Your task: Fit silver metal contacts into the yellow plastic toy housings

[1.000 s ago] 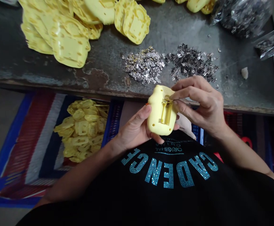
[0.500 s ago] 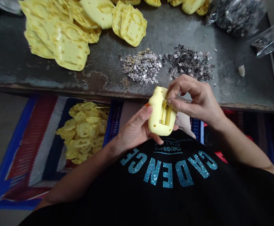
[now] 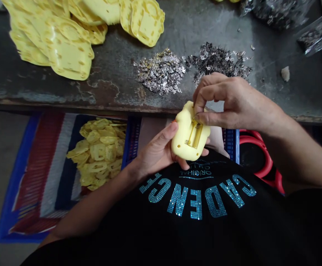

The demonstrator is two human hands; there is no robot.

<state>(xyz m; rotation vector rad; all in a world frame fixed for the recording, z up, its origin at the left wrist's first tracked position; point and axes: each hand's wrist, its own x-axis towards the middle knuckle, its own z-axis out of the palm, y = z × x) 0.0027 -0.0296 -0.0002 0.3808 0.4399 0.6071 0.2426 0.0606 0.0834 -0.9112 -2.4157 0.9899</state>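
Note:
A yellow plastic toy shell (image 3: 181,136) rests in my left hand (image 3: 159,149), whose thumb and fingers are wrapped round it. Its face with a rectangular battery slot is turned up, and small metal pieces show inside the slot. Over the slot's upper end, the thumb and forefinger of my right hand (image 3: 219,101) are pinched together. Whatever lies between those fingertips is too small or hidden to make out. Beyond my hands are a pile of shiny metal contact pieces (image 3: 162,72) and a pile of darker metal pieces (image 3: 213,61).
Stacked yellow shells (image 3: 69,55) lie at the bench's left. A plastic bag of dark parts (image 3: 280,13) sits at the back right. Below the bench edge (image 3: 94,106), yellow parts (image 3: 101,147) fill part of a striped-lined blue crate (image 3: 4,221). Red rings (image 3: 264,159) lie at the right.
My view has shifted slightly, so the bench items appear higher and mostly farther left. My right hand stays pinched at the slot's upper end, and my left still holds the shell.

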